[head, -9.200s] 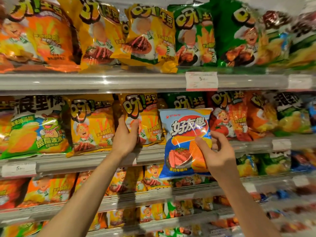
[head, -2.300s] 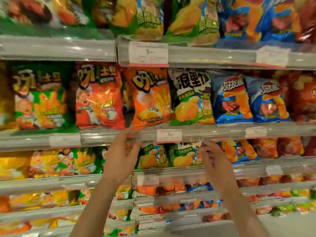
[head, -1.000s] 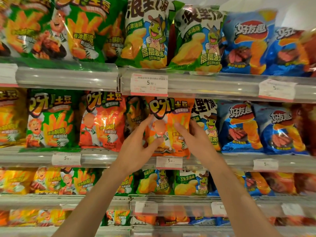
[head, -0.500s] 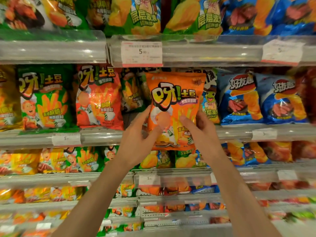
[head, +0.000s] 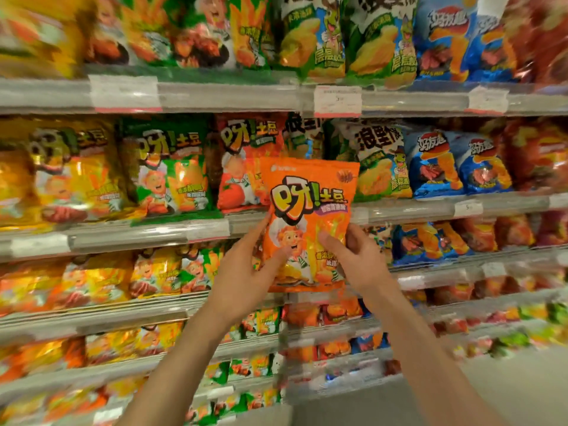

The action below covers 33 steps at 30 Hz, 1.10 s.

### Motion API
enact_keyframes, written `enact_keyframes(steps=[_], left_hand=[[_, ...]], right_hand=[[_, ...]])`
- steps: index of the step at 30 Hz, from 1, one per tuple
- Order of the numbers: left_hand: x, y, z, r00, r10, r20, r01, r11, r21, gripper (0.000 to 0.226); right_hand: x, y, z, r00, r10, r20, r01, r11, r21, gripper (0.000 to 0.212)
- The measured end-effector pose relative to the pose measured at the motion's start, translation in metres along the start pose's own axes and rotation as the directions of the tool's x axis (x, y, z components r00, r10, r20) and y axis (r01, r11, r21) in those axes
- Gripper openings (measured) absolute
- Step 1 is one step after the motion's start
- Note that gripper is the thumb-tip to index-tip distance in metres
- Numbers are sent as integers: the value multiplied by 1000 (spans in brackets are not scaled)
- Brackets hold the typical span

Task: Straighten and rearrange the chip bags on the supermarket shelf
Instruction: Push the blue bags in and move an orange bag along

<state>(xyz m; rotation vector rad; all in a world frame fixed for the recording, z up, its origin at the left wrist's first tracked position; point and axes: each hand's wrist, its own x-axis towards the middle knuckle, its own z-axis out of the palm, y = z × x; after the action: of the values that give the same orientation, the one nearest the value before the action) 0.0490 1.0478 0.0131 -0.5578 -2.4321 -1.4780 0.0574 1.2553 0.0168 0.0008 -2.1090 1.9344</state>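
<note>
The big shelf (head: 215, 99) is filling the whole view, with long grey rails running across it, one above the other. Shiny, puffy chip bags are standing in rows on every level, and many are looking blurry near the edges.

On the middle level, a yellow bag (head: 73, 176) is sitting at the left, a green bag (head: 172, 173) is standing next to it, and a red-orange bag (head: 242, 167) is standing beside that one. Further right, a green and white bag (head: 381, 161) with a frog drawing is leaning there, and two blue bags (head: 458, 164) are sitting side by side.

A small white paper price tag (head: 337, 101) with a red bottom edge is hanging on the rail above.

The orange chip bag (head: 309, 219) is being held up in the air in front of the middle level, off the shelf. It is standing upright, and its crinkly foil is shining. It is flat at the top and puffy in the middle, and it is covering part of the red-orange bag behind it.

The left hand (head: 246, 278) is gripping the lower left side of the orange chip bag, thumb pressing on the front and fingers reaching behind. The right hand (head: 356, 259) is pinching the lower right side the same way, thumb on the front.
</note>
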Motion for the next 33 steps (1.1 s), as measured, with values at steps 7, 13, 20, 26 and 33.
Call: enact_keyframes(steps=[7,13,20,26,33], left_hand=[[-71,-40,-137,992,-68,-109,70,997,16,65],[-99,-80,-235,960,-146,-238,149,989,-2,64],[-96,-148,-329,905,-187,-382,217,975,39,69],[-69,-181,-410,856,-205,-474,275,958,81,72],[-57,-221,-472,872,-199,-447,252,966,62,71]], right_hand=[[-48,-22,144,980,62,190,-70,997,38,58],[-45,-40,259,932,29,362,-66,994,90,87],[-16,-32,381,901,16,433,-56,995,79,112],[11,-40,474,885,-12,465,-67,986,153,116],[23,-45,540,891,-50,451,-35,983,179,100]])
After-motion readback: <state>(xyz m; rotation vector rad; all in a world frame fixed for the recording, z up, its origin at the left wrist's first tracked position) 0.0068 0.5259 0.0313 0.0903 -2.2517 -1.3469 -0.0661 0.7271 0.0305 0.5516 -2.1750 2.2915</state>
